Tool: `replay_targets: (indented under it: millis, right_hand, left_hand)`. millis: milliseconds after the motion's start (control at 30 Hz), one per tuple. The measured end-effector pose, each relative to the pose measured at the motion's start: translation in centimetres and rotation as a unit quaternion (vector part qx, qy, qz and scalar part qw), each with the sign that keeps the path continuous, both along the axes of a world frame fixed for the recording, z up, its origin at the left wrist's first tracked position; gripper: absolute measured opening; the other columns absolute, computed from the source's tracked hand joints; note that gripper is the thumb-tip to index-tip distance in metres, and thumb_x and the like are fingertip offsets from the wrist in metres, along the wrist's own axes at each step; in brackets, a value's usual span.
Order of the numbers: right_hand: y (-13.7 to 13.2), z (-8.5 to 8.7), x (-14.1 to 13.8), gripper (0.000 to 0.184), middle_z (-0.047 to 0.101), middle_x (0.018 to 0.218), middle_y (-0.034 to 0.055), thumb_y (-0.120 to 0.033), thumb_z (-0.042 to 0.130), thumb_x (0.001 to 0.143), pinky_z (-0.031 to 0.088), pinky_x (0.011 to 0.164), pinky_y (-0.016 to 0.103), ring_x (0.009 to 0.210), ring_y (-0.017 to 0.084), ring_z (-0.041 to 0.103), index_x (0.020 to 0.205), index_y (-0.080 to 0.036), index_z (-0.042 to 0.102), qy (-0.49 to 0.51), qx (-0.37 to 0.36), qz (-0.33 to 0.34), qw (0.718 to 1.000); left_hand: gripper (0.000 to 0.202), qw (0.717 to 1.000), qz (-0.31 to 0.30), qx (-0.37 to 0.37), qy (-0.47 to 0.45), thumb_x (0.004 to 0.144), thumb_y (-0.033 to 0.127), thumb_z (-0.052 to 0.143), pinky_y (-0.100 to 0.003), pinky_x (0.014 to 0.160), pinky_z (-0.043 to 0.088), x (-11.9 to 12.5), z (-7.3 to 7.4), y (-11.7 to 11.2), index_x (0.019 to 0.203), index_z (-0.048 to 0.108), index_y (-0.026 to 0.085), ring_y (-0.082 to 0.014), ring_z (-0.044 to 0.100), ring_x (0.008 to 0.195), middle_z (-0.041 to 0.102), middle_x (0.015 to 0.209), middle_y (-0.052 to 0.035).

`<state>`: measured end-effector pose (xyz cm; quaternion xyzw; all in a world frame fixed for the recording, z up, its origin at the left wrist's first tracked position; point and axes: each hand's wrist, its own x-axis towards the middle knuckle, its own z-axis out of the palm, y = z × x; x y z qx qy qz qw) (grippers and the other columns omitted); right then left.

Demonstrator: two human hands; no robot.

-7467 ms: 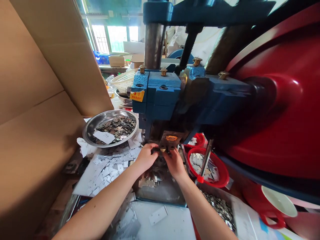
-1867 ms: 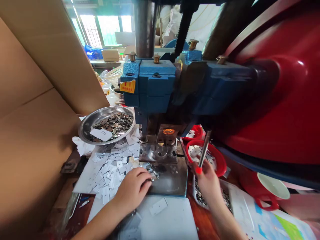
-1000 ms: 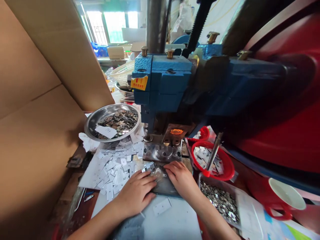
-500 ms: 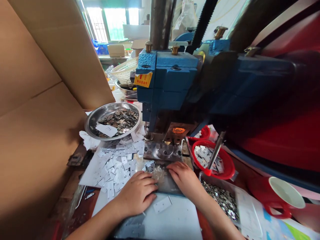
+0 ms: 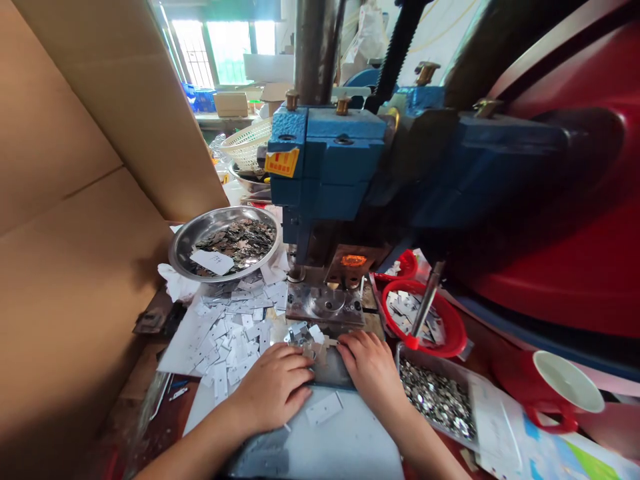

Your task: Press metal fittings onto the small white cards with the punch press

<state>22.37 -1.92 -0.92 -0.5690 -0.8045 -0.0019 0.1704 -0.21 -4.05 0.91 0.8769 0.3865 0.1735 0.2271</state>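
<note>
Two bare hands are working low in front of the blue press. The left hand is lying loosely curved, fingers together; whether it's gripping anything underneath, I can't tell. The right hand is curling its fingertips by a pale flat piece; pinching or merely touching, I can't say. That piece is lying between the hands, beside a loose cluster of metal bits, just before the die block.

The trouble could be coming from that jumble: thin pieces may be overlapping, so a careless pick could be bringing two, or nicking a finger. Fingers straying onto the block would be risking the punch above.

Right of the hands, a metal rod is slanting before the red basket, crowding that side; the scrap box is sitting near the right forearm. Leftward, white plates are sprawling below the steel bowl.
</note>
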Motion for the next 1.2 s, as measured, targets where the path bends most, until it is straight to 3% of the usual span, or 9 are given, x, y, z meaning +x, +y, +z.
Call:
replay_targets:
  millis: [367,500,733,867,1067,1200]
  right_hand:
    - [-1.0,0.8,1.0,0.029,0.065,0.090,0.0059,-0.033,0.039,0.096,0.037,0.078,0.035,0.083,0.020,0.056,0.095,-0.021,0.065,0.067,0.031,0.003,0.997]
    - [-0.9,0.4,1.0,0.029,0.065,0.090,0.0066,-0.033,0.039,0.095,0.036,0.077,0.036,0.083,0.022,0.055,0.094,-0.020,0.065,0.042,0.034,-0.017,0.998]
    - [-0.3,0.5,-0.4,0.024,0.064,0.093,0.0066,-0.032,0.043,0.093,0.038,0.075,0.035,0.085,0.023,0.055,0.093,-0.021,0.064,0.033,-0.003,0.011,0.999]
    - [-0.9,1.0,-1.9,0.020,0.063,0.096,0.0062,-0.036,0.052,0.089,0.038,0.074,0.035,0.086,0.023,0.055,0.100,-0.024,0.062,0.022,-0.035,0.054,0.998]
    - [-2.2,0.2,-2.9,0.021,0.062,0.094,0.0062,-0.032,0.059,0.085,0.038,0.076,0.038,0.085,0.024,0.055,0.103,-0.023,0.059,-0.003,-0.039,0.014,0.999]
    - [-2.4,0.0,-2.8,0.023,0.062,0.095,0.0064,-0.030,0.059,0.085,0.038,0.077,0.039,0.087,0.025,0.055,0.106,-0.022,0.057,0.004,-0.044,0.002,0.999]
  left_hand:
    - [0.021,0.999,0.020,0.040,-0.025,0.085,0.026,0.056,-0.044,0.099,0.040,-0.2,0.4,0.2,0.103,0.067,0.027,-0.0232,0.053,0.108,0.062,0.115,-0.0031]
    - [0.019,0.997,0.047,0.050,-0.035,0.087,0.024,0.053,-0.044,0.096,0.042,-0.4,0.3,0.3,0.099,0.067,0.026,-0.0229,0.055,0.104,0.063,0.111,-0.0034]
    - [0.018,0.988,0.147,0.005,0.036,0.088,0.022,0.050,-0.039,0.080,0.046,0.9,0.2,1.8,0.098,0.065,0.024,-0.0225,0.056,0.088,0.062,0.091,-0.0046]
    - [0.017,0.986,0.152,-0.038,0.055,0.083,0.023,0.057,-0.037,0.083,0.046,2.3,0.2,3.1,0.098,0.062,0.022,-0.0232,0.054,0.093,0.059,0.095,-0.0050]
    - [0.011,0.985,0.149,-0.067,0.048,0.079,0.016,0.057,-0.037,0.085,0.045,3.3,0.1,3.5,0.088,0.062,0.020,-0.0226,0.054,0.093,0.058,0.092,-0.0040]
    - [0.015,0.984,0.158,-0.072,0.035,0.078,0.015,0.057,-0.037,0.086,0.045,3.4,0.1,3.5,0.091,0.062,0.020,-0.0227,0.053,0.094,0.057,0.095,-0.0042]
